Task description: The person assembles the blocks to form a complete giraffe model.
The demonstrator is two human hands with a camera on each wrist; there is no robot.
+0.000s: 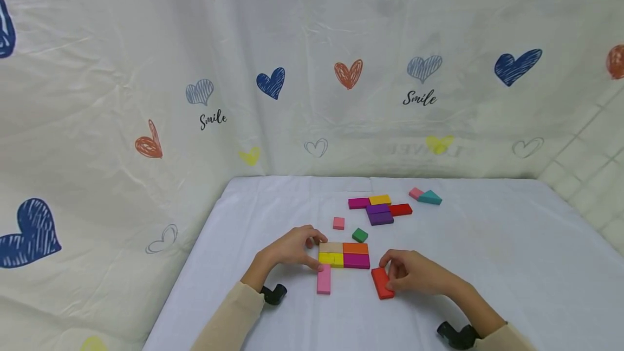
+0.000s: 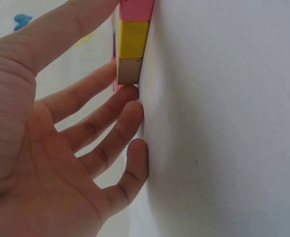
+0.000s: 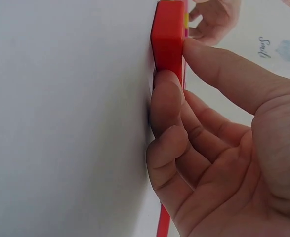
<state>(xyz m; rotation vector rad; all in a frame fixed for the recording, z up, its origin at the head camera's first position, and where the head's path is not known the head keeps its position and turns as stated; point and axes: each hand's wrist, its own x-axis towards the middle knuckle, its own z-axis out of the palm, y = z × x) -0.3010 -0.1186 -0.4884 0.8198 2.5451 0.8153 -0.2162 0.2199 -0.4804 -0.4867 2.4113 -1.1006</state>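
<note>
White cloth point(image 1: 487, 242) lies under two hands. The right hand point(image 1: 416, 274) pinches one red block point(image 1: 381, 284), left of its palm, long axis slanting away, just beside a four-block rectangle point(image 1: 343, 255); the left hand point(image 1: 292, 246), loosely spread, thumbs one pink block point(image 1: 324, 280). Nine more blocks point(image 1: 377, 208) lie beyond.

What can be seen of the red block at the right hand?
The red block is a plain oblong with softened edges, slightly shiny in the right wrist view; its material is uncertain. It lies flat on the white cloth, turned slightly askew, its far-left corner close to the near magenta block; contact there is unclear. The right hand holds it with thumb and fingers.
</note>
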